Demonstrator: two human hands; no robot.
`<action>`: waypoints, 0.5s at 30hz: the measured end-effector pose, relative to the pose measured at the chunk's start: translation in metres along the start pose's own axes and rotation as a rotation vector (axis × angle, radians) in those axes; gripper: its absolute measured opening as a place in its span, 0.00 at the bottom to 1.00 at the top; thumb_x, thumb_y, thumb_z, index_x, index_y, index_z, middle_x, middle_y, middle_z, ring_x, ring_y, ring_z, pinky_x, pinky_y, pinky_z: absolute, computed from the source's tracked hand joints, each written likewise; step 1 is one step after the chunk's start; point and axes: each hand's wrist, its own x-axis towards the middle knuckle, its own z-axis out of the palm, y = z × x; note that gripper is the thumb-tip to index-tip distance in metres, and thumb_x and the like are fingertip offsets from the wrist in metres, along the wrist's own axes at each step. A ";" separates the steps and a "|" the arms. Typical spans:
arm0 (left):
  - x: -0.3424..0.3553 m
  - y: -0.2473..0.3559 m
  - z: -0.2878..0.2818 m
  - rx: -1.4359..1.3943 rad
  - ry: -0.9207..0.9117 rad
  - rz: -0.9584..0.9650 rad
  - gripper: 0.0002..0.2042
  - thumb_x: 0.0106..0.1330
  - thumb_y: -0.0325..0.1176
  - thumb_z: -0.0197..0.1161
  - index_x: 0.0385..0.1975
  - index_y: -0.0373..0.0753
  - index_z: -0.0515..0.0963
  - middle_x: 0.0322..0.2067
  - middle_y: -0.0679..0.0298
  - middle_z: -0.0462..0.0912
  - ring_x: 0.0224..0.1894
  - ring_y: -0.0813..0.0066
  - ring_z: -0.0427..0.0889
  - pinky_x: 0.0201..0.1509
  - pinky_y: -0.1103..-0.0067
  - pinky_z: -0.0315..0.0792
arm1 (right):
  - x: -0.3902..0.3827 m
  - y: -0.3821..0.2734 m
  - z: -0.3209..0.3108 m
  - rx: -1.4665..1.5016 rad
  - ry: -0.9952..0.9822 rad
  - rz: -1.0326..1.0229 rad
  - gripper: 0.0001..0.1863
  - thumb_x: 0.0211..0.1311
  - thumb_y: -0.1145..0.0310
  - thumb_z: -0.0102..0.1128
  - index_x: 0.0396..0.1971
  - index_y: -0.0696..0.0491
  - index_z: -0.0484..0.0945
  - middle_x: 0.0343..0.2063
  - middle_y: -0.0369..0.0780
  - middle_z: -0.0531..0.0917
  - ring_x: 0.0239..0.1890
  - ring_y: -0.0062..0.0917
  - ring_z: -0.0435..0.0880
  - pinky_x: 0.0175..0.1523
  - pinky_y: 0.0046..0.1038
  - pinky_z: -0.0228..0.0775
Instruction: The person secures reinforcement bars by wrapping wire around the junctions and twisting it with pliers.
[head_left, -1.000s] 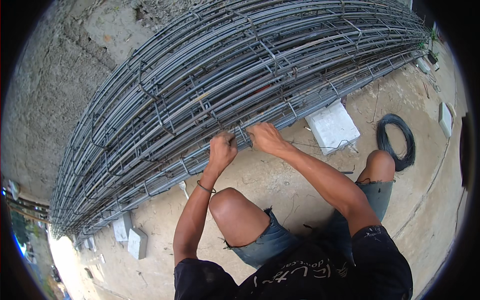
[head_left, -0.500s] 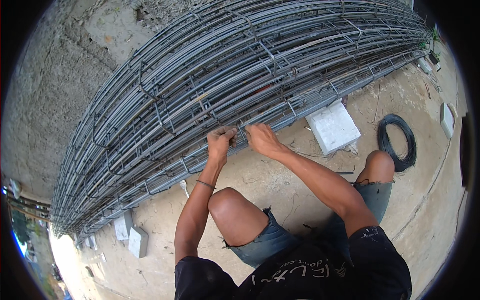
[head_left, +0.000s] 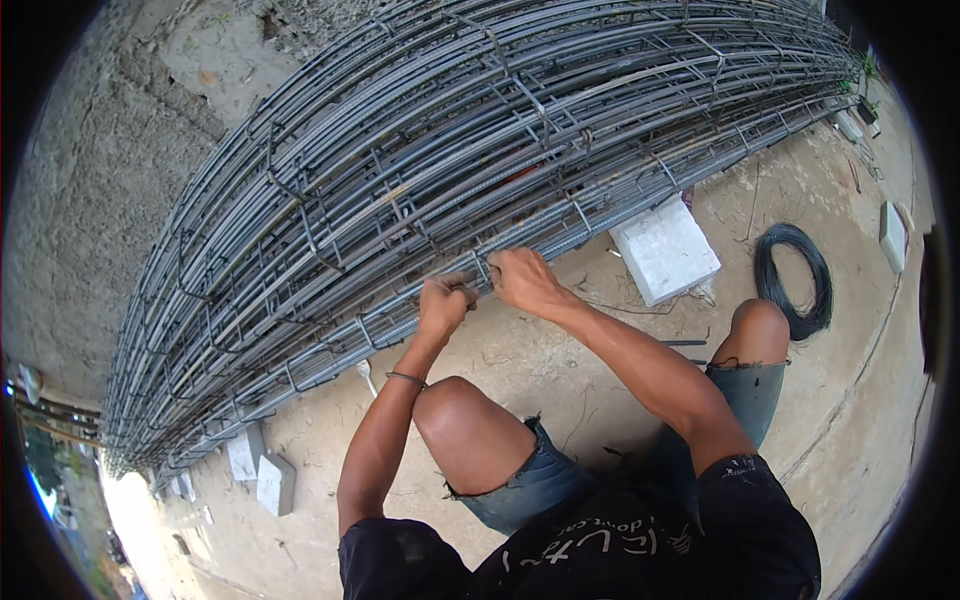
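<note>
A long stack of steel rebar cages [head_left: 430, 190] curves across the view in front of me, its bars tied with square stirrups. Both hands work at its near lower edge, beside a stirrup [head_left: 481, 268]. My left hand [head_left: 445, 303] is closed in a pinch just below the near bars, and what its fingertips hold is too small to make out. My right hand [head_left: 525, 281] is closed with its fingers against the near bars, right of that stirrup. Its fingertips are partly hidden, so I cannot tell what they grip.
Pale blocks [head_left: 665, 250] stand under and beside the cages, with others [head_left: 276, 484] at lower left. A coil of dark wire [head_left: 793, 282] lies on the concrete floor [head_left: 520, 360] by my right knee. A light-coloured tool [head_left: 367, 377] lies near my left forearm. Rough grey ground stretches behind the cages.
My left hand has moved down and slightly right, nearer to me, off the upper bars. My right hand has hardly moved.
</note>
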 end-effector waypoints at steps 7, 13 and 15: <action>0.015 0.012 -0.014 0.901 0.057 0.534 0.13 0.42 0.26 0.57 0.29 0.40 0.84 0.22 0.48 0.80 0.27 0.51 0.80 0.35 0.63 0.75 | 0.007 0.003 -0.008 -0.002 -0.047 -0.026 0.05 0.45 0.76 0.54 0.19 0.62 0.77 0.21 0.56 0.77 0.28 0.51 0.79 0.37 0.44 0.71; 0.024 0.008 -0.012 1.082 0.012 0.461 0.12 0.48 0.26 0.57 0.31 0.44 0.85 0.21 0.50 0.79 0.26 0.50 0.80 0.33 0.62 0.74 | 0.010 0.006 -0.009 0.009 -0.092 -0.012 0.05 0.43 0.76 0.54 0.19 0.62 0.77 0.21 0.56 0.77 0.29 0.52 0.78 0.37 0.45 0.70; 0.030 0.000 -0.012 1.047 0.064 0.493 0.09 0.50 0.27 0.58 0.29 0.44 0.85 0.20 0.50 0.79 0.25 0.51 0.80 0.31 0.62 0.73 | 0.013 0.004 -0.013 0.015 -0.113 -0.011 0.05 0.43 0.76 0.54 0.19 0.61 0.77 0.22 0.56 0.77 0.30 0.52 0.78 0.38 0.45 0.70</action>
